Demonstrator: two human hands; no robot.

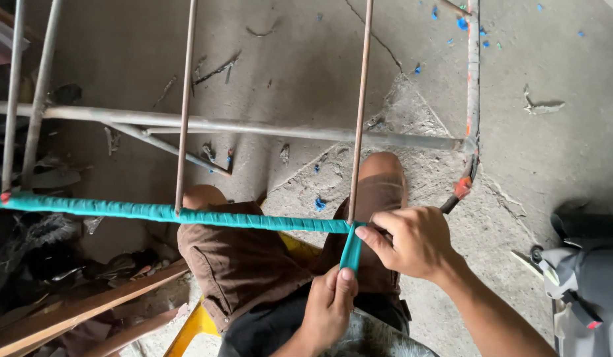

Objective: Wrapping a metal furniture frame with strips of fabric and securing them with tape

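Over the concrete floor (306, 73), seen from the head view, we hold a metal rod frame (253, 125) across our knees. Its near bar (161, 213) is wrapped in teal strip from the left end up to the spot where a thin upright rod (359, 112) crosses it. From that spot the loose teal strip (351, 250) hangs down towards us.

Our right hand (412, 241) is clenched around the bar just right of the last wrap, index finger pressing on the strip's turn, which seems to keep the winding from slipping. Our left hand (329, 304) pinches the strip's lower end between thumb and fingers, its grip closed on the strip, pulling it taut and straight, so the next turn can lie tight.

We sit on a yellow stool (194, 327), brown shorts (240, 258) beneath the bar, which puts the work close in. Wooden planks (75, 314) lie by the floor's left edge; blue scraps (319, 203) dot the floor near the knees and at the far right corner.
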